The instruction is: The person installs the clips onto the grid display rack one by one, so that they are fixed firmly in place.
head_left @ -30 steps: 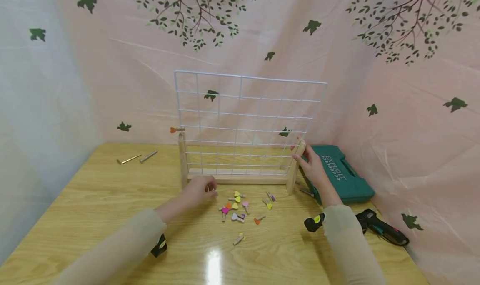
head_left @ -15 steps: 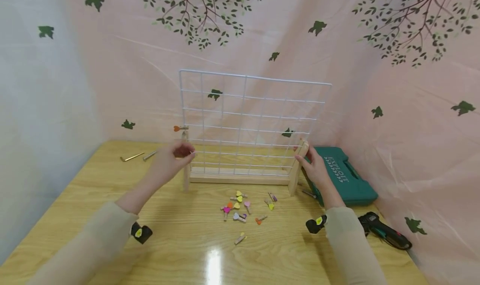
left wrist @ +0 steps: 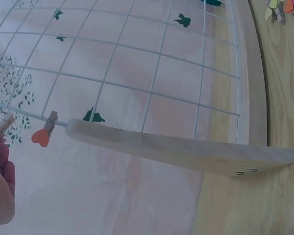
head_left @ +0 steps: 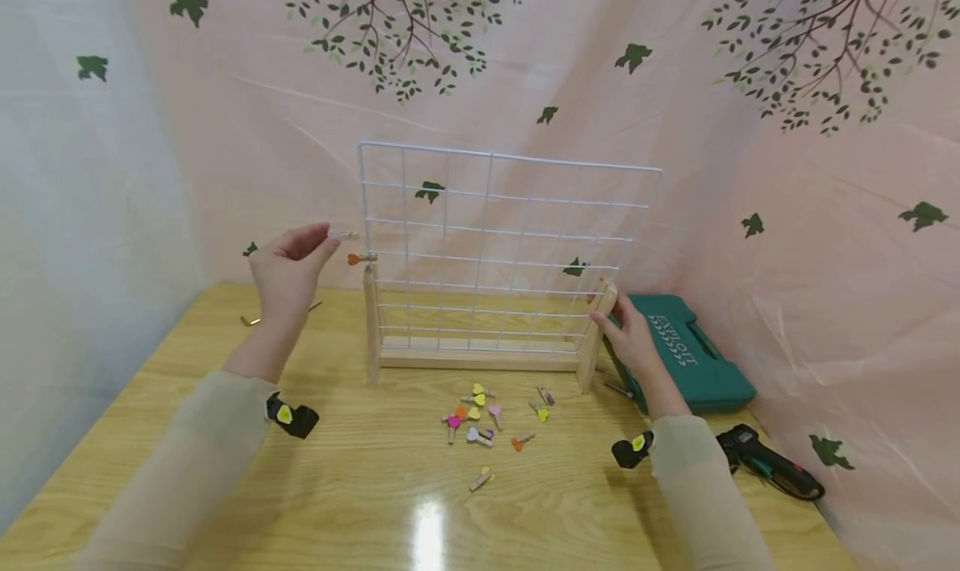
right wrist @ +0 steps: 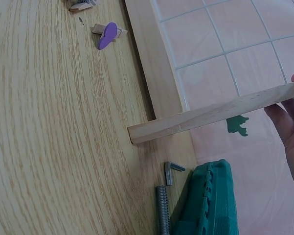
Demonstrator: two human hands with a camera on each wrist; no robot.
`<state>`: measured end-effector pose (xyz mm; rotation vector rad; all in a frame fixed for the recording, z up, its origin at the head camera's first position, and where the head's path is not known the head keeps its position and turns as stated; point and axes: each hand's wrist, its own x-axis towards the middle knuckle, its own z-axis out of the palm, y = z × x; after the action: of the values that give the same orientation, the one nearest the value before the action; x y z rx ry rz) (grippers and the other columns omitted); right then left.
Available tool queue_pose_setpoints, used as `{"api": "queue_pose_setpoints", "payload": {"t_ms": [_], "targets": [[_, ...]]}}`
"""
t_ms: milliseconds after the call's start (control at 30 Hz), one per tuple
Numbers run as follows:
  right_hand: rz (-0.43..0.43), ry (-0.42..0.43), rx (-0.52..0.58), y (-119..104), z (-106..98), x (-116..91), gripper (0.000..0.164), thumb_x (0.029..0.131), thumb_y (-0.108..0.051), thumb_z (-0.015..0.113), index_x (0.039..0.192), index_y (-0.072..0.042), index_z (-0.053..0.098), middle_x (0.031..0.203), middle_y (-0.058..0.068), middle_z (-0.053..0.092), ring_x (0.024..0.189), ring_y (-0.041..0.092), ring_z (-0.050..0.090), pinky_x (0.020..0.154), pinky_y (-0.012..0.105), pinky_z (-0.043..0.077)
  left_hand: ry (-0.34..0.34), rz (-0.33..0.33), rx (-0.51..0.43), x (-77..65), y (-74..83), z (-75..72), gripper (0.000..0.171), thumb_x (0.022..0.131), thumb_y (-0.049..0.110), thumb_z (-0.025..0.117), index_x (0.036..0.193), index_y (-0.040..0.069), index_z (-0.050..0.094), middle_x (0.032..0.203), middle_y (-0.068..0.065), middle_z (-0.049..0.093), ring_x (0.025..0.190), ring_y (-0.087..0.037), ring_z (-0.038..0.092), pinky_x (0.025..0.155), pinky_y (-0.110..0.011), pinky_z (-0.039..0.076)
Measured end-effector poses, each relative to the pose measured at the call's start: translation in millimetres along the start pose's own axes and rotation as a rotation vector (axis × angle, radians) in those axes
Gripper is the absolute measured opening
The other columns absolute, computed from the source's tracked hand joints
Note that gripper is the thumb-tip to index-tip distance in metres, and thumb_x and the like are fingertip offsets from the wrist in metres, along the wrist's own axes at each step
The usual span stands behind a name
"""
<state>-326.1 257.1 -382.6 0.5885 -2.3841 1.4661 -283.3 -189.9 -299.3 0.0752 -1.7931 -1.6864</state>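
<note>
A white wire grid [head_left: 491,212] stands upright in a wooden frame on the table. My left hand [head_left: 285,275] pinches a small wooden clothespin [head_left: 347,235] between thumb and fingers, just left of the grid's left edge. In the left wrist view that clothespin [left wrist: 8,120] lies close to the edge wire; whether it touches is unclear. Just below it, a clothespin with an orange heart [head_left: 362,258] is clipped to the same edge above the left wooden post [head_left: 372,325]. My right hand [head_left: 633,333] grips the top of the right wooden post [head_left: 592,346].
Several heart clothespins [head_left: 474,414] lie in front of the frame. At right are a green case [head_left: 682,354] and a black power tool [head_left: 772,463]. A bolt [right wrist: 162,210] and a hex key [right wrist: 170,171] lie beside the case. Printed fabric [head_left: 480,54] hangs behind.
My left hand has risen from the table near the loose clothespins to the grid's left edge, bringing a clothespin. The right hand has kept its grip on the post.
</note>
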Motion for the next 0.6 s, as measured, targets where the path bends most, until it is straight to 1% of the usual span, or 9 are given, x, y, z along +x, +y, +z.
{"api": "queue_pose_setpoints", "payload": {"t_ms": [100,233,333,500,600], "targets": [[-0.005,-0.003,0.004,0,0,0,0.057,0.09,-0.011,0.051,0.141,-0.02,0.025,0.122,0.025,0.049,0.118,0.032,0.041,0.077,0.009,0.041,0.01,-0.029,-0.025,4.1,-4.7,4.2,0.03,0.07,0.022,0.074,0.096,0.007,0.069,0.088,0.001,0.068,0.078,-0.009,0.062,0.065,-0.012,0.048],[-0.014,-0.003,0.006,-1,2,1,0.057,0.09,-0.009,0.051,0.14,-0.02,0.026,0.121,0.024,0.049,0.118,0.032,0.041,0.077,0.009,0.041,0.016,-0.039,-0.037,9.5,-9.0,7.7,0.03,0.068,0.023,0.075,0.094,0.007,0.07,0.083,0.004,0.068,0.076,-0.009,0.062,0.064,-0.013,0.048],[-0.013,-0.004,-0.002,-1,3,2,0.057,0.09,-0.01,0.051,0.141,-0.019,0.026,0.121,0.023,0.05,0.119,0.032,0.041,0.077,0.009,0.04,0.006,-0.04,-0.043,12.9,-11.2,9.8,0.032,0.066,0.025,0.076,0.093,0.008,0.07,0.08,0.006,0.068,0.075,-0.009,0.062,0.063,-0.013,0.048],[-0.004,0.005,-0.01,-1,3,2,0.056,0.09,-0.01,0.051,0.14,-0.018,0.027,0.121,0.023,0.05,0.119,0.032,0.041,0.078,0.008,0.039,-0.015,-0.019,-0.024,19.1,-15.5,12.0,0.034,0.066,0.026,0.076,0.094,0.007,0.07,0.079,0.007,0.068,0.075,-0.009,0.062,0.064,-0.013,0.048],[0.001,0.009,-0.009,0,4,2,0.056,0.09,-0.011,0.052,0.14,-0.019,0.027,0.121,0.024,0.05,0.118,0.032,0.042,0.079,0.008,0.039,-0.034,-0.033,-0.023,21.5,-16.2,13.6,0.033,0.067,0.024,0.075,0.094,0.007,0.07,0.079,0.007,0.068,0.075,-0.008,0.062,0.064,-0.013,0.048]]}}
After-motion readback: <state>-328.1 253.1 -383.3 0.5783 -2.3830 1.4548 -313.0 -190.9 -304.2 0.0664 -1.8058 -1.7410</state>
